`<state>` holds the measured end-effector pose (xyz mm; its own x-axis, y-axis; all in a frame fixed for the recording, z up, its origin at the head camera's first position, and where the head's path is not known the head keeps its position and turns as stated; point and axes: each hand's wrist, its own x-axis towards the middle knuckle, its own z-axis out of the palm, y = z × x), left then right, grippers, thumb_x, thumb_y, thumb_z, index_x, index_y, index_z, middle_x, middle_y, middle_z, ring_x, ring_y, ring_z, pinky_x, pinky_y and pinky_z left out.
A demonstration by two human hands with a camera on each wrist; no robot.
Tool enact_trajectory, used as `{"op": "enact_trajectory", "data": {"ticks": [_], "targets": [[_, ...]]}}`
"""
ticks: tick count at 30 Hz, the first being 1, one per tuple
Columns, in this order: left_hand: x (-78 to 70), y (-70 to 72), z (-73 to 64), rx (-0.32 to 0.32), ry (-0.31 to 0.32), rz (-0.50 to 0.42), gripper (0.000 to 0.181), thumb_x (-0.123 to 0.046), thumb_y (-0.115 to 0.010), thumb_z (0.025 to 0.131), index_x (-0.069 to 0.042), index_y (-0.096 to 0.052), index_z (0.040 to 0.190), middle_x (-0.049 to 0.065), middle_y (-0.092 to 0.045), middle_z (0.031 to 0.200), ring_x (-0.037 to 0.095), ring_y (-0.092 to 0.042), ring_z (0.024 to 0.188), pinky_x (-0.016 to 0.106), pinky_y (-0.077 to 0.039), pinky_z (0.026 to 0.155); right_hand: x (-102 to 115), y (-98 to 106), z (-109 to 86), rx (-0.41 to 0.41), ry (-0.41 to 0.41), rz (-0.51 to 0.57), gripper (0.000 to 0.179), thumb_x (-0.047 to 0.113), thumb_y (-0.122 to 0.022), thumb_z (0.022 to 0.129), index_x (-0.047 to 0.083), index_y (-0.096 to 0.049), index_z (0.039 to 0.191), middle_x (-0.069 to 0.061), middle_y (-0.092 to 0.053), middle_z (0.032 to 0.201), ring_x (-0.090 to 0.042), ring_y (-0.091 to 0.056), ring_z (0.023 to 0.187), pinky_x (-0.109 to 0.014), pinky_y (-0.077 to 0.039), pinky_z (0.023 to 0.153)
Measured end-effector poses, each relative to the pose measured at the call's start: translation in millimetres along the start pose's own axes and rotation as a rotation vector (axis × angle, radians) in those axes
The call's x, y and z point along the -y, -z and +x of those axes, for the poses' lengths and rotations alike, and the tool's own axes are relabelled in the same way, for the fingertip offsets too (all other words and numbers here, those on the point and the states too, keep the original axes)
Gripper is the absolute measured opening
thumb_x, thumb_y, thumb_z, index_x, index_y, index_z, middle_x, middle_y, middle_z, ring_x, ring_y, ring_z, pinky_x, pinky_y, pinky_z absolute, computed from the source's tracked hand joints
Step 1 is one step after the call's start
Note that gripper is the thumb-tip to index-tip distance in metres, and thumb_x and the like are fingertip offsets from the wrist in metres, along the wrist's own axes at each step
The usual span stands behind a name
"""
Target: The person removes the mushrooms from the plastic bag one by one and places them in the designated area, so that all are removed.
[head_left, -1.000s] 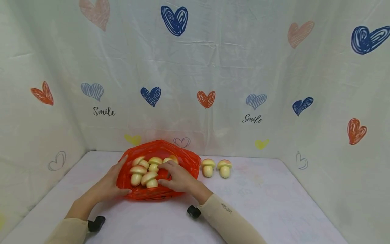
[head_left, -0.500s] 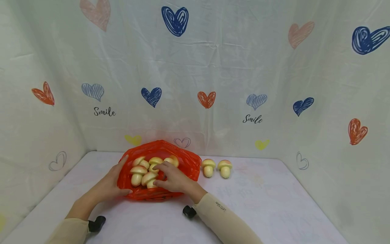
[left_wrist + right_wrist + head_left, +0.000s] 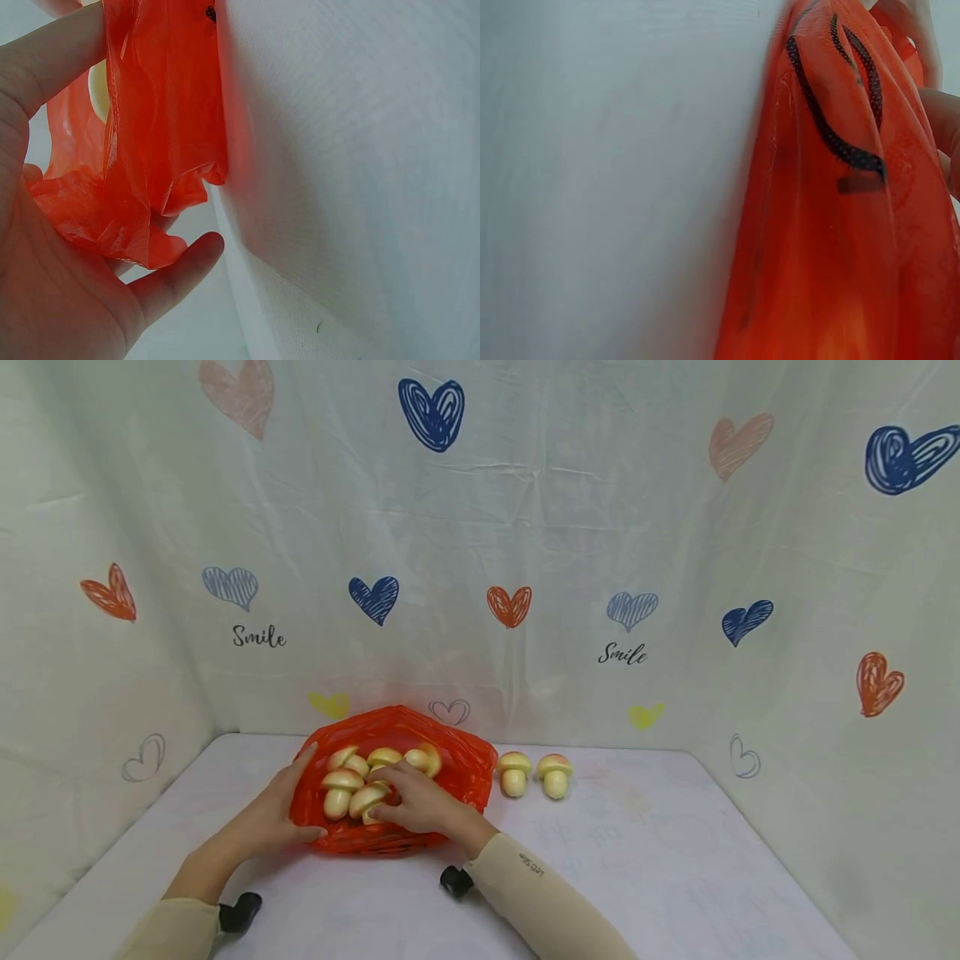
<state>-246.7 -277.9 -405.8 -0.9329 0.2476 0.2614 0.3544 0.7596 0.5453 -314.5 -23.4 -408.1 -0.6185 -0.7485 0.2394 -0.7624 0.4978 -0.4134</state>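
Observation:
A red plastic bag [image 3: 468, 777] lies with its mouth spread toward me, several toy mushrooms inside. My left hand [image 3: 273, 806] spans the bag's left side, thumb at the front rim and fingers at the back. Up close in the left wrist view, the red film sits between its spread fingers. My right hand [image 3: 416, 797] reaches in over the front rim. Its thumb and fingers stand apart around the front toy mushroom [image 3: 367, 799], partly covering it. Left of that one is another toy mushroom [image 3: 339, 793]. Inside the bag, the right fingertips are hidden in the right wrist view.
Two toy mushrooms, a left one [image 3: 513, 774] and a right one [image 3: 555, 776], stand on the white table [image 3: 637, 852] right of the bag. A white curtain [image 3: 555, 543] printed with hearts closes off the back and sides. A black dotted cord [image 3: 829, 135] shows along the bag.
My right hand has slid left and slightly down inside the bag, from beside the front toy mushroom to around it. The left hand and the bag hold their places.

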Motion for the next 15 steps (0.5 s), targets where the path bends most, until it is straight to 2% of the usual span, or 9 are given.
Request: {"op": "enact_trajectory", "data": {"ticks": [3,10,15], "targets": [[0.6,-0.7,0.1,0.001,-0.002,-0.001,0.122,-0.033,-0.085,0.068,-0.013,-0.001,0.154,0.030,-0.026,0.143,0.050,-0.031,0.127,0.068,-0.035,0.095,-2.0,-2.6,1.8,0.008,-0.002,0.004,0.047,0.036,-0.064,0.091,0.022,-0.051,0.135,0.007,-0.050,0.129,-0.005,-0.046,0.107,-0.017,-0.043,0.088],[1.1,-0.7,0.1,0.003,0.000,0.005,0.122,-0.036,-0.085,0.068,-0.014,-0.002,0.154,0.030,-0.026,0.142,0.049,-0.032,0.126,0.068,-0.036,0.094,-4.0,-6.1,4.1,0.002,0.010,-0.024,0.048,0.036,-0.064,0.091,0.022,-0.051,0.135,0.006,-0.050,0.131,-0.004,-0.044,0.115,-0.019,-0.040,0.096],[1.0,-0.7,0.1,0.003,0.001,0.003,0.122,-0.036,-0.085,0.068,-0.014,-0.002,0.154,0.030,-0.027,0.142,0.050,-0.033,0.126,0.068,-0.037,0.094,-4.8,-7.8,6.1,0.010,0.009,-0.018,0.048,0.036,-0.065,0.090,0.023,-0.052,0.134,0.007,-0.051,0.129,-0.005,-0.045,0.111,-0.016,-0.040,0.091]]}}
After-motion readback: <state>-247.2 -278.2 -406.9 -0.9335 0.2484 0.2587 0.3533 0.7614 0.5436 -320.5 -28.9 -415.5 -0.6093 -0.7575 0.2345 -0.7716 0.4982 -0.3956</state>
